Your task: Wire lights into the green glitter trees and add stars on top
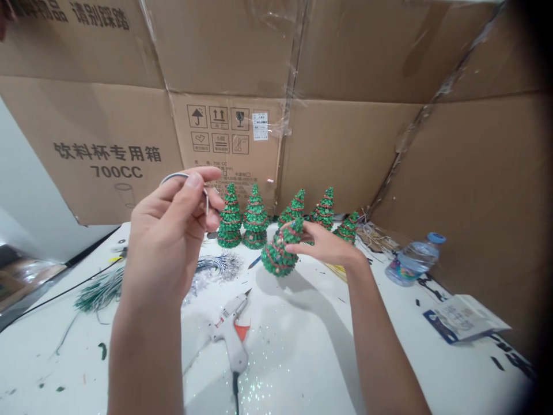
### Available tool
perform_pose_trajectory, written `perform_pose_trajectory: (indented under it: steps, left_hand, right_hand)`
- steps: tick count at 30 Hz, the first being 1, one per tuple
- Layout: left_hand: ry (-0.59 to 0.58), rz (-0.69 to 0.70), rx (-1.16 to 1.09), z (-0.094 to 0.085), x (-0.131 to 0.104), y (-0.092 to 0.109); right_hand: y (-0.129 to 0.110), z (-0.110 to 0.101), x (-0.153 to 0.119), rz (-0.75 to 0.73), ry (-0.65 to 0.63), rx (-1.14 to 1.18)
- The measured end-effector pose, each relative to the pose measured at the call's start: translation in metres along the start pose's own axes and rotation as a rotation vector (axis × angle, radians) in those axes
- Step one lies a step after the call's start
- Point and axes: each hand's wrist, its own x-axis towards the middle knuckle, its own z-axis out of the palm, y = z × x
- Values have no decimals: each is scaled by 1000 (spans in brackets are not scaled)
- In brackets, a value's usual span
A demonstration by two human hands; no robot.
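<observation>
My left hand is raised at centre left, with thumb and forefinger pinching a thin white-and-blue cord; a short end of it hangs beside the fingers. My right hand grips a small green glittery Christmas tree near its top. The tree is tilted above the white table, red trim winding round it. Behind it stand several similar trees, among them one tree left of centre and another to the right. Below my hands a white glue gun lies on its side, nozzle pointing away.
Brown cardboard boxes wall off the back and right. A bundle of striped cords and green-tipped strands lie left. At right are a water bottle and a white packet. Glitter and scraps dot the white table.
</observation>
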Motion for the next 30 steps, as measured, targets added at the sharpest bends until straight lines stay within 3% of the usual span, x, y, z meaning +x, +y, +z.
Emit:
perform_pose_trajectory:
  steps: [3,6,9,12,16,19,25,30]
  left_hand:
    - [-52,56,126,1,-3,-5]
    - [-100,94,241,5,-6,-9]
    - [-65,172,325,10,-9,-12]
    - [-28,219,391,13,-10,-10]
    - [-78,263,451,13,-12,-7]
    - [-93,318,475,13,-13,-7]
    - [-96,283,454,18,-16,-5]
    - [-219,318,370,17,-15,-4]
  right_hand:
    - [-15,3,0,-64,194,5]
    - [-32,11,2,-177,441,-130]
    - [-47,20,3,-314,569,-270]
    - [-56,26,4,-452,587,-321]
    - [-58,30,6,-572,601,-358]
    - [-57,32,7,-612,634,-434]
    - [-62,31,5,-685,678,-535]
    - [-63,33,3,-742,743,-570]
